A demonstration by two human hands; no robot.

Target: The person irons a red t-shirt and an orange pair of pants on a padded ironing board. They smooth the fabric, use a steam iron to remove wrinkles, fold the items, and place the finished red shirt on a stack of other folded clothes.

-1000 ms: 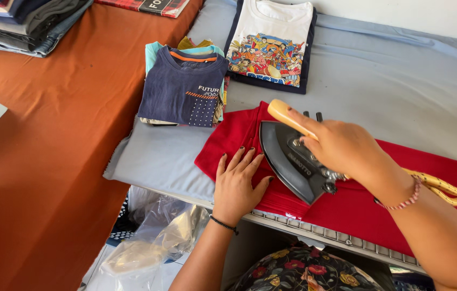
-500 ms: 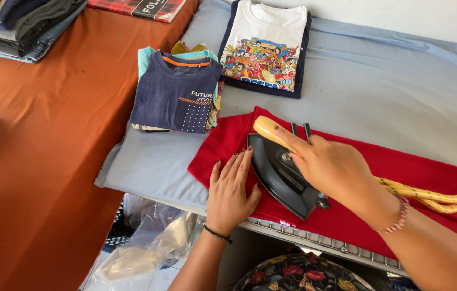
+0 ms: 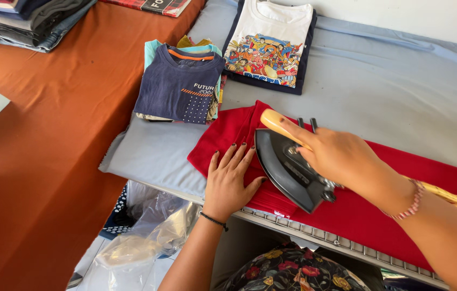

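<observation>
A red garment (image 3: 379, 215) lies flat on the grey-blue padded ironing surface (image 3: 379, 91). My right hand (image 3: 336, 156) grips the pale wooden handle of a black iron (image 3: 288, 167), which rests on the garment's left part. My left hand (image 3: 228, 180) lies flat, fingers spread, on the red cloth just left of the iron, touching its side. A yellow braided cord (image 3: 455, 195) runs from the iron off to the right.
A folded navy T-shirt stack (image 3: 182, 89) and a folded white printed T-shirt (image 3: 269, 46) sit at the back of the surface. An orange cloth-covered table (image 3: 40, 134) stands left, with folded clothes (image 3: 29, 19) at its far end. Clear plastic bags (image 3: 142, 237) lie below.
The iron has slid a little toward the garment's left edge under my right hand. My left hand stays flat on the red cloth beside it.
</observation>
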